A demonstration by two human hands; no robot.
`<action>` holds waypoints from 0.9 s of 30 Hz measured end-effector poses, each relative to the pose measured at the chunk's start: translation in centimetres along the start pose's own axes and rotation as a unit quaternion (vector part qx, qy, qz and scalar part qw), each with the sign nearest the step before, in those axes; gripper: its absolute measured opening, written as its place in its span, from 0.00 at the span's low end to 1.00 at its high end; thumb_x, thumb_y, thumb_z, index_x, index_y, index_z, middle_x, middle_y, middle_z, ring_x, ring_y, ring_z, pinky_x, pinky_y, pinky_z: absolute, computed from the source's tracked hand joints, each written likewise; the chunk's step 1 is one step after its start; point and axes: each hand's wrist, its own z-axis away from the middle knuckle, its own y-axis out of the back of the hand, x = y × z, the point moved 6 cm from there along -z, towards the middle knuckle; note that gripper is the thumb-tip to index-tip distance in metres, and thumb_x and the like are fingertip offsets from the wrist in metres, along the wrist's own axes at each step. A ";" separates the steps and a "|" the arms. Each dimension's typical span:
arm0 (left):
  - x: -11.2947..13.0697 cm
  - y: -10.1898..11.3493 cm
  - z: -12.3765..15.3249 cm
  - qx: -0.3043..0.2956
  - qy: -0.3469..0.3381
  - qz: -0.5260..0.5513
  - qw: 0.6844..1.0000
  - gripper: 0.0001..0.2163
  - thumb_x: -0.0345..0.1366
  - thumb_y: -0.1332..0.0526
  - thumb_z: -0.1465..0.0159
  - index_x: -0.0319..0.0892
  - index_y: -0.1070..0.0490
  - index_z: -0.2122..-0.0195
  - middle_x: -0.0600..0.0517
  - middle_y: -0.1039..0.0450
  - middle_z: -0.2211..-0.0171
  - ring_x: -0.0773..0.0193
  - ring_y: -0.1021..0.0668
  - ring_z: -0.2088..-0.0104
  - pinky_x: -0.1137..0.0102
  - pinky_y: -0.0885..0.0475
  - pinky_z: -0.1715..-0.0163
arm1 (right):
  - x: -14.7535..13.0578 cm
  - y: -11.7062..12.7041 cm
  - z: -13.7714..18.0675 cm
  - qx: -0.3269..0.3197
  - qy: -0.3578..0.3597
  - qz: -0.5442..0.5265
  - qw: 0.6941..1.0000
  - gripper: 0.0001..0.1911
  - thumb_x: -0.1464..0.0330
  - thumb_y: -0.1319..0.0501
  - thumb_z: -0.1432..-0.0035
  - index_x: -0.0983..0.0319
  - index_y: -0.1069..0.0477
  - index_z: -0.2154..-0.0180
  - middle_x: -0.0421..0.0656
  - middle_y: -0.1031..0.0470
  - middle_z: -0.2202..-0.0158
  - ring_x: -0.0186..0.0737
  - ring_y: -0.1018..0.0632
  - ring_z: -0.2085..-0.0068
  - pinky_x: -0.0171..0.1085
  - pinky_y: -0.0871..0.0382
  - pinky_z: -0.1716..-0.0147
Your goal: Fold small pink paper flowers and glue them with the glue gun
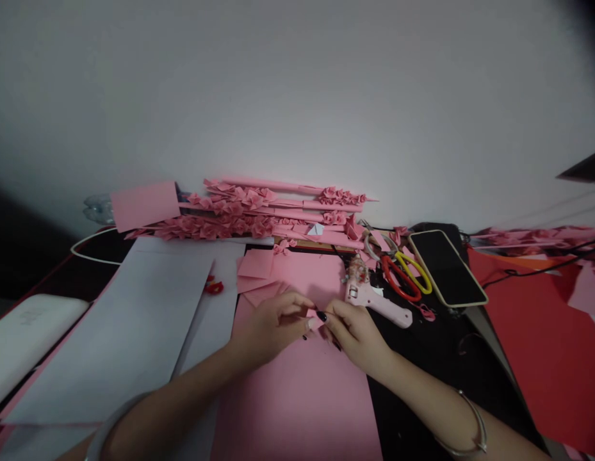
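Note:
Over a large pink paper sheet (301, 397), my left hand (273, 326) and my right hand (352, 330) meet, both pinching one small piece of pink paper (314, 318). Fingers cover much of the piece, so its exact folds are hidden. Just beyond my left hand lie several pink paper squares (256, 264). A pale pink glue gun (378, 304) rests to the right of my right hand, its nozzle end pointing away from me. Behind it are scissors with red and yellow handles (407, 278).
Pink paper flower stems (244, 208) are piled along the wall. White sheets (124, 320) and a white box-like object (32, 326) lie left. At right are a phone (448, 266), red paper (532, 333) and a black cable (522, 272). A clear bottle (98, 208) lies far left.

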 end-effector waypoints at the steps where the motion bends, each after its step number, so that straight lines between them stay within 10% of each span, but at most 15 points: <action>1: -0.2 -0.2 0.0 -0.015 0.013 0.004 1.000 0.07 0.34 0.37 0.43 0.39 0.29 0.63 0.50 0.22 0.69 0.64 0.20 0.69 0.71 0.26 0.69 | -0.1 0.0 0.0 -0.003 0.005 0.007 1.000 0.16 0.70 0.49 0.35 0.61 0.40 0.77 0.35 0.36 0.82 0.29 0.36 0.81 0.29 0.44 0.79; 7: -1.0 -0.6 0.3 -0.032 0.101 -0.001 0.994 0.06 0.36 0.37 0.44 0.39 0.29 0.74 0.52 0.23 0.76 0.61 0.18 0.70 0.72 0.25 0.70 | -0.1 0.0 0.1 0.009 0.006 0.011 1.000 0.15 0.69 0.45 0.39 0.61 0.41 0.78 0.34 0.41 0.83 0.29 0.40 0.81 0.30 0.48 0.81; 27: -1.0 0.9 0.1 0.049 0.032 -0.120 0.991 0.11 0.41 0.38 0.41 0.40 0.22 0.74 0.51 0.20 0.76 0.62 0.19 0.73 0.73 0.25 0.71 | 0.2 0.1 0.3 0.034 -0.024 -0.111 0.993 0.09 0.67 0.46 0.37 0.63 0.28 0.61 0.33 0.42 0.81 0.29 0.43 0.82 0.30 0.48 0.83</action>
